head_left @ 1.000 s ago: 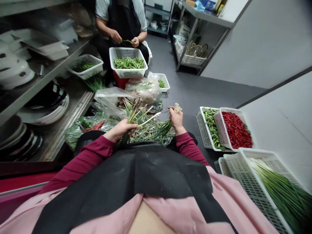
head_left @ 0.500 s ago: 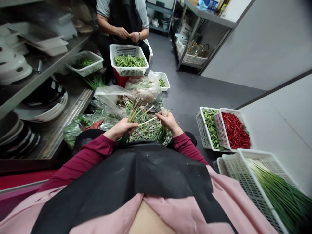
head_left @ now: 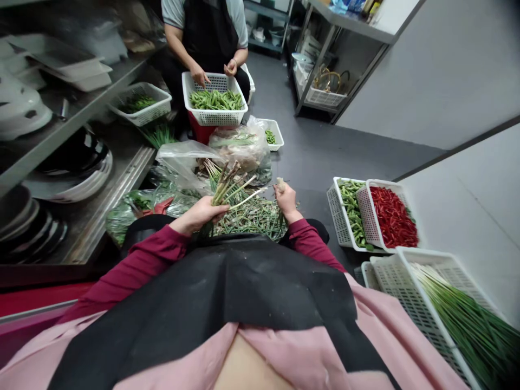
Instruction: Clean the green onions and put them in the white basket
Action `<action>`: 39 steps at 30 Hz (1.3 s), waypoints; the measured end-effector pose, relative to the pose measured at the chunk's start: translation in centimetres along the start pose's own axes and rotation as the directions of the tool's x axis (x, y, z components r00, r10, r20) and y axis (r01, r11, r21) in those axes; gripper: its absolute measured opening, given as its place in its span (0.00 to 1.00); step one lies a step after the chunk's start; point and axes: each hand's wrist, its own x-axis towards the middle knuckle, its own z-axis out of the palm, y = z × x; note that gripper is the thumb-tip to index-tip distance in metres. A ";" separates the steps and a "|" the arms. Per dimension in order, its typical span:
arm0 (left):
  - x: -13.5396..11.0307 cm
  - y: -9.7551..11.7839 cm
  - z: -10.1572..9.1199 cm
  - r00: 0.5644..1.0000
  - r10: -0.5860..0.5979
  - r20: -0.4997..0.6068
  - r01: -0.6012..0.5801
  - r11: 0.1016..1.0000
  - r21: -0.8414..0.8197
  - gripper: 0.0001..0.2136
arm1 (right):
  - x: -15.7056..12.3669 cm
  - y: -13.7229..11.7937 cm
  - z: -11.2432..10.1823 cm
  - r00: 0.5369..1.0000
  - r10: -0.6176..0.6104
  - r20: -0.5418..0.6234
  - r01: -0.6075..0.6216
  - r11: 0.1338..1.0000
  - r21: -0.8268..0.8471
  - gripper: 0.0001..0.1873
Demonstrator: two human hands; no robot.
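My left hand (head_left: 205,213) is closed around a bunch of green onions (head_left: 226,184), their pale root ends pointing up and away from me. One onion with a clean white stem (head_left: 254,196) sticks out to the right from that bunch. My right hand (head_left: 286,199) is closed to the right of it, apart from the stem. A pale end (head_left: 280,184) shows above its fingers and green leaves hang beneath, seemingly more green onion. A thin dark strand extends from these fingers toward the white stem. Below both hands lies a heap of green onion trimmings (head_left: 254,219).
Opposite, a person's hands (head_left: 199,75) work over a basket of green pods (head_left: 215,111). Plastic bags (head_left: 239,143) lie ahead. Baskets of red chillies (head_left: 392,216), green peppers (head_left: 352,214) and green onions (head_left: 459,319) stand at right. A metal shelf (head_left: 101,81) with dishes borders the left.
My right hand has moved right, away from the white stem it was touching. My left hand stays in place. The other person's hands have separated, one lowering to the basket.
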 end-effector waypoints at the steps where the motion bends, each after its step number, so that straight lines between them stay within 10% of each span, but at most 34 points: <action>1: 0.0 -0.1 -0.1 1.000 0.003 -0.020 -0.003 1.000 -0.001 0.17 | 0.1 0.0 -0.3 1.000 0.012 -0.003 -0.011 0.998 0.064 0.14; 10: -0.2 1.2 0.7 0.997 0.004 -0.073 0.008 0.986 0.164 0.18 | -1.0 -3.9 -1.1 0.971 -0.136 0.194 0.058 0.930 0.363 0.18; 22: -0.4 1.3 0.8 0.996 -0.004 -0.088 0.018 0.987 0.162 0.17 | -0.7 -2.8 -0.5 0.945 -0.258 0.200 0.217 0.954 0.208 0.13; 29: -0.2 0.8 0.5 0.997 0.011 -0.074 -0.001 0.991 0.136 0.18 | -1.2 -1.3 0.8 0.922 -0.319 0.221 0.357 0.920 -0.162 0.14; 35: -0.2 -0.7 -0.7 0.998 0.035 -0.053 -0.034 0.999 0.006 0.17 | 0.9 1.4 0.5 0.997 -0.012 0.074 0.032 0.964 -0.264 0.12; 39: -0.1 -1.0 -1.3 0.995 0.029 -0.096 -0.036 0.997 -0.071 0.17 | 1.2 1.8 1.1 0.940 0.206 0.271 -0.176 0.975 -0.133 0.11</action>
